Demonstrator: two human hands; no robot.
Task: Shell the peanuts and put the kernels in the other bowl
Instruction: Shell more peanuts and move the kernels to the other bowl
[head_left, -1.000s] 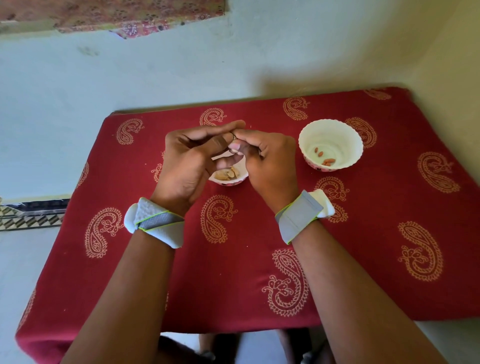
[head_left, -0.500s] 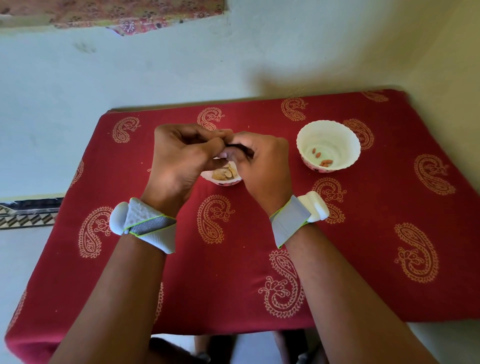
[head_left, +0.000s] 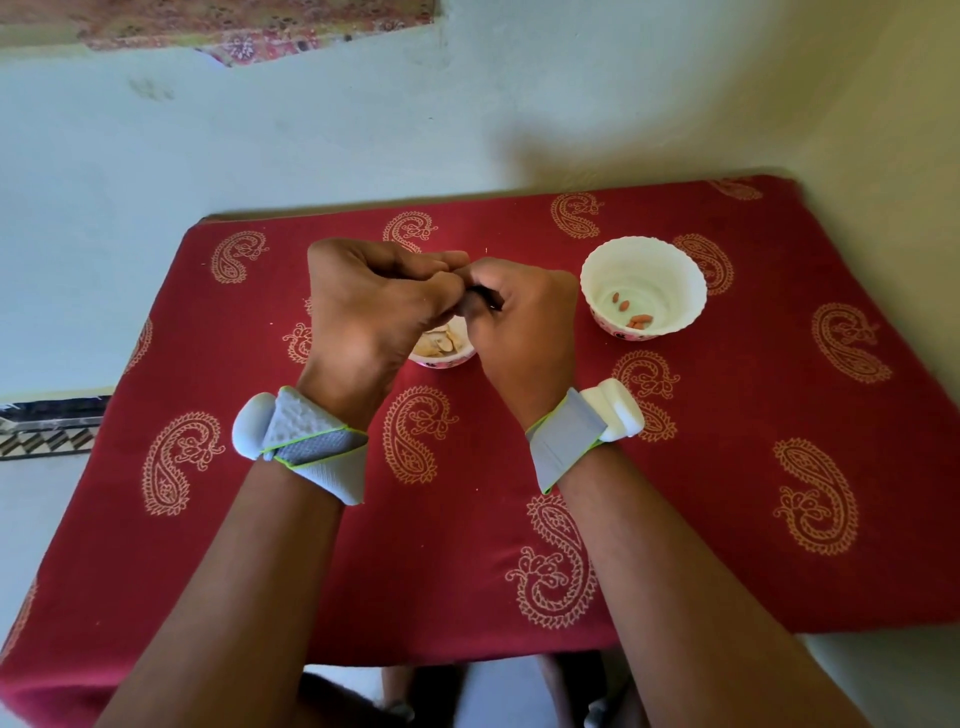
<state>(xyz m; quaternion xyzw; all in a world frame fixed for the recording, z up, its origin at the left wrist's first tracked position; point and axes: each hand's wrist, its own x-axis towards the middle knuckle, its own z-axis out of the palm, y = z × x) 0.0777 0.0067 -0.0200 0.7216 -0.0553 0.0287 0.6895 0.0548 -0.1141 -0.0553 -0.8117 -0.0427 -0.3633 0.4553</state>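
**A few kernels done, more shells to open**

My left hand (head_left: 374, 301) and right hand (head_left: 519, 322) pinch together, probably on one peanut, hidden by fingers. Five kernels (head_left: 631, 312) lie in the right bowl (head_left: 691, 270); the near bowl (head_left: 447, 358) holds peanuts.

Both forearms reach forward from the lower edge of the view and converge toward the middle. The left hand (head_left: 374, 306) is curled, knuckles up, back of the hand facing the viewer, fingers folded inward toward the right. The right hand (head_left: 524, 322) is likewise curled, its fingertips meeting those of the left hand; the two touch at the fingers. What the fingers pinch is hidden between them. Each wrist carries a grey strap with a white block: left wristband (head_left: 301, 447), right wristband (head_left: 576, 436).
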